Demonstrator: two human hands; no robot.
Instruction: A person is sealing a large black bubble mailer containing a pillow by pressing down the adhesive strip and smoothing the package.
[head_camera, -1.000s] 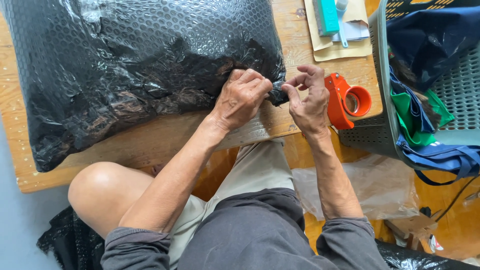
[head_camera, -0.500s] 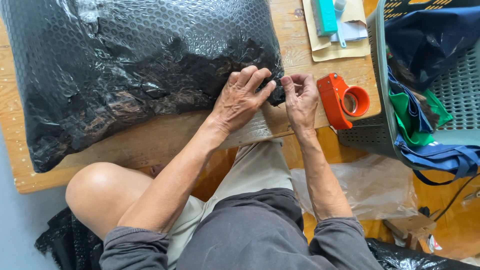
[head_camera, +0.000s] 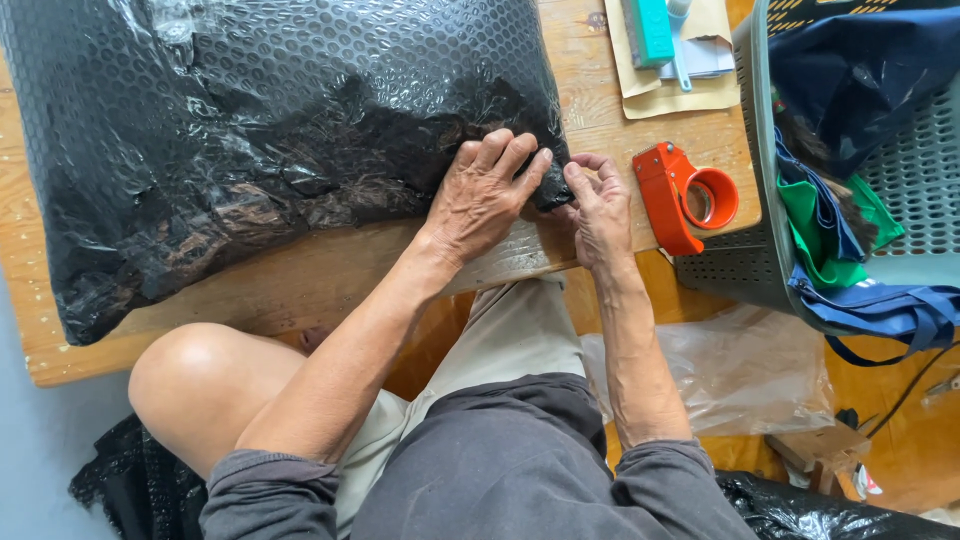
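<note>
Head view puts the black bubble-wrap parcel (head_camera: 270, 150) across most of the wooden table (head_camera: 300, 280), its right lower corner right where I work; my left hand (head_camera: 485, 195) comes in from below with the forearm angled up to the right, palm down and pressed flat on that corner, fingers stretched out and close together, tips on the wrap's edge; my right hand (head_camera: 598, 210) rises almost straight from the table's front edge, fingers curled inward and pinched on the very tip of the corner, touching the left fingertips; just beside it to the right lies an orange tape dispenser (head_camera: 685, 195); farther right a grey-green plastic basket (head_camera: 740, 270) with blue and green cloth hangs over the table's edge.
</note>
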